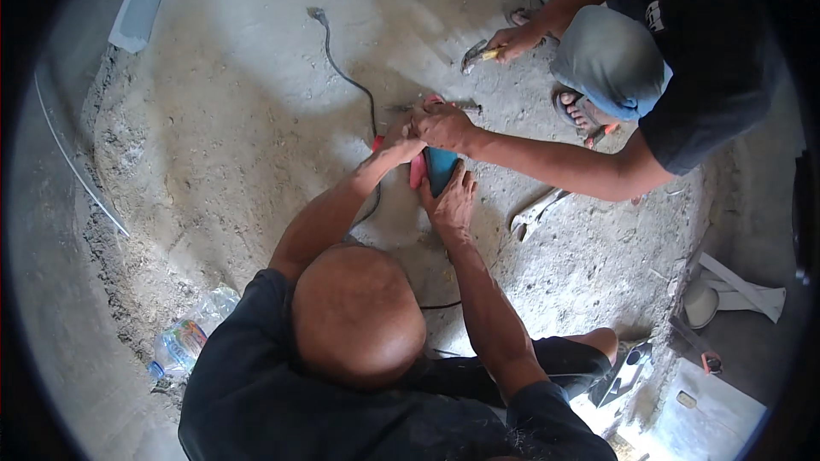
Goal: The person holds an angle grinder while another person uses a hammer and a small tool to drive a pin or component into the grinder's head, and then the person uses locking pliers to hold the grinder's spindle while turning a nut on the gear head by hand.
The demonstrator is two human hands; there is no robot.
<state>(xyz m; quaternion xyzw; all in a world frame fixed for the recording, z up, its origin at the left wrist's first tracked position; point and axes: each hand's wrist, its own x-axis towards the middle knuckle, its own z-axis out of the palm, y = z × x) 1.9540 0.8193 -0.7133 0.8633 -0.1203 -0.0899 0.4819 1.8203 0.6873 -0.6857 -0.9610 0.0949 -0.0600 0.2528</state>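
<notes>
Neither my left hand nor my right hand is in view. Below me a crouching person (pixel 359 316), seen from above, reaches both arms to a red and teal object (pixel 441 169) on the ground. That person's right hand (pixel 453 196) lies along its near end, and their left hand (pixel 397 147) is at its far left side. A second person in a grey cap (pixel 611 60) stretches one hand (pixel 446 126) onto the same spot. Overlapping hands hide much of the object, so I cannot tell its kind. The second person's other hand (pixel 514 41) grips a hammer (pixel 478 54).
A black cord with a plug (pixel 318 14) curves over the rough ground toward the hands. Pliers-like metal jaws (pixel 534 213) lie to the right. Plastic bottles (pixel 184 341) lie at lower left, a grey block (pixel 137 13) at upper left, a white board (pixel 709 414) at lower right.
</notes>
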